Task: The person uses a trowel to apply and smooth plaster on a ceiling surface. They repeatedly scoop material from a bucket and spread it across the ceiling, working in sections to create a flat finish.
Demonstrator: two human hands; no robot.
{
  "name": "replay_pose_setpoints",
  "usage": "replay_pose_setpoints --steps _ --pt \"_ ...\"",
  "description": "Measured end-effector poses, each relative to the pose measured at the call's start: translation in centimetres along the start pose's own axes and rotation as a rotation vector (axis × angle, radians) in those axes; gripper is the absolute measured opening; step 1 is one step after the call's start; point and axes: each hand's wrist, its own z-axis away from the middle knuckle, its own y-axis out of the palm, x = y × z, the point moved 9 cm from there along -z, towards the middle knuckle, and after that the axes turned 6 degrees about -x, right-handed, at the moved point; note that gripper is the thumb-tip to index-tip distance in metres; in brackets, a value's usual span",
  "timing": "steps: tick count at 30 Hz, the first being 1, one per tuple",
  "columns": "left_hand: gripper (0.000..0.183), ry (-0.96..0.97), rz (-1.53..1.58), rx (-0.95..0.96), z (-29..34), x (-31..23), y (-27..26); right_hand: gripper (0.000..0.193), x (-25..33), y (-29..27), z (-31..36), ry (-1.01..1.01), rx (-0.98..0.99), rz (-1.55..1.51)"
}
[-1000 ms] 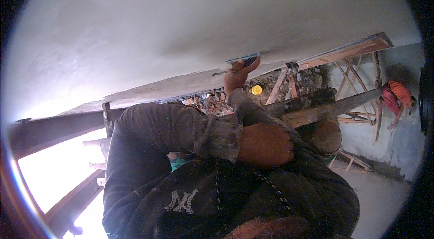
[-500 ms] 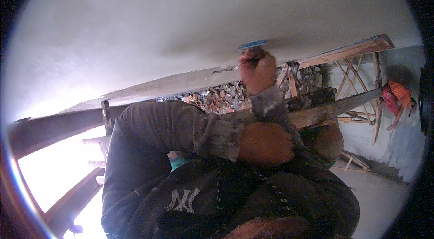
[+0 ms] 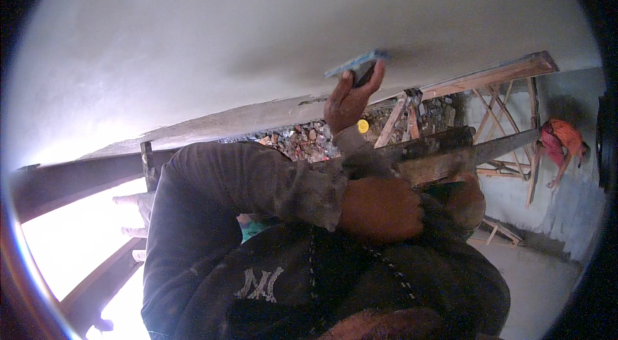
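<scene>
My right hand reaches up to the pale plastered wall. Its fingers grip a blue-faced plastering float by the dark handle. The float is tilted, its right end higher, with its face toward the wall; whether it touches all along is unclear. My left hand lies across my body, beside my right sleeve. Its fingers are curled, and whatever they may hold is hidden.
Below the wall's lower edge lies rubble with a yellow round object. Wooden beams run near me on the right. A person in orange bends over farther right, next to wooden scaffolding. Bright openings are at left.
My right hand has shifted a little left and turned, so the float now tilts more and its handle shows. The yellow round object has come into sight. My left hand stays nearly in place.
</scene>
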Motion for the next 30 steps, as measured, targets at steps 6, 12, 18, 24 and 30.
replay_pose_setpoints --steps 6,12,18,24,30 --pt "0.013 -0.043 0.071 0.017 0.6 0.1 1.5 0.078 -15.3 3.3 11.2 0.634 0.081 -0.152" --pt "0.015 0.020 0.045 0.025 1.0 0.0 2.7 0.016 -21.4 6.7 17.8 1.505 -0.027 -1.126" --pt "0.014 0.003 0.000 0.104 0.5 0.6 3.3 0.017 -17.3 4.2 11.4 1.477 -0.064 -1.252" --pt "0.016 0.020 0.000 -0.051 0.7 0.0 2.7 0.021 -12.5 -2.3 1.9 1.079 -0.317 -0.612" --pt "0.016 0.074 0.005 0.012 0.9 -0.8 2.1 0.037 -20.4 -6.9 0.8 0.301 -0.246 0.076"
